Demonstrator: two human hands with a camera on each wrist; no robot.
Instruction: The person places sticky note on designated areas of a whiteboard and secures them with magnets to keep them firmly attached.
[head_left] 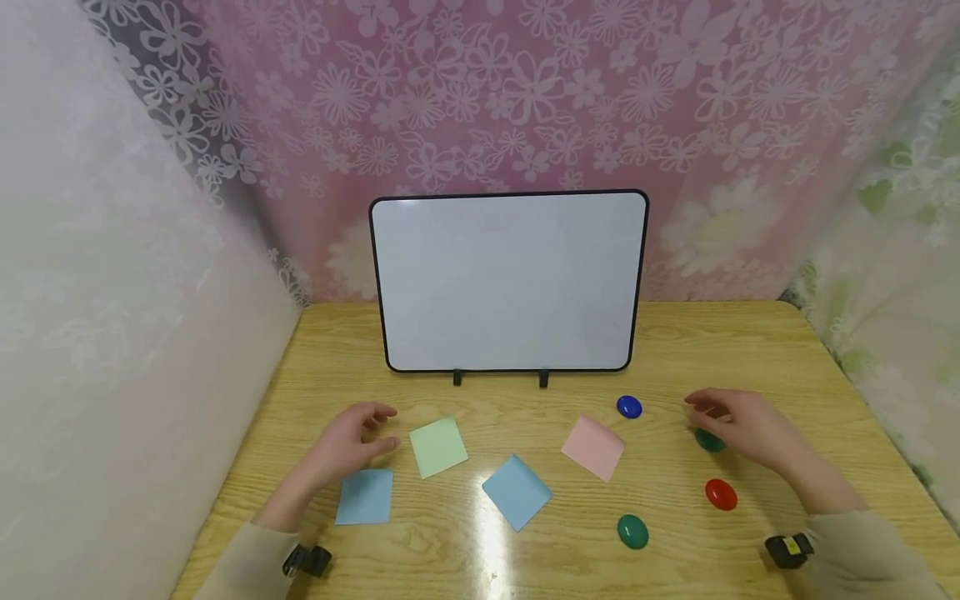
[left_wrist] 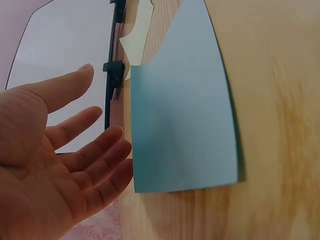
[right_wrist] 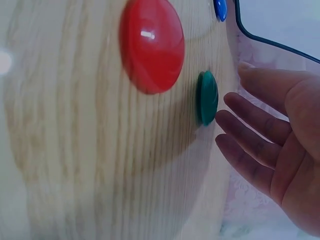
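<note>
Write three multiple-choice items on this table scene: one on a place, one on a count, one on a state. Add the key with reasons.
1. Where is the blue magnet?
A. Between the pink note and the whiteboard
B. On the green note
C. Stuck to the whiteboard

2. How many green magnets lie on the table?
A. One
B. Two
C. Four

3. What state is the left hand in?
A. Gripping a blue note
B. Open, holding nothing
C. Pressing on the whiteboard

Key: 1 A, the blue magnet lies on the wood just beyond the pink note. 2 B, one near the front, one under the right hand. 3 B, the left wrist view shows relaxed, spread fingers.
</note>
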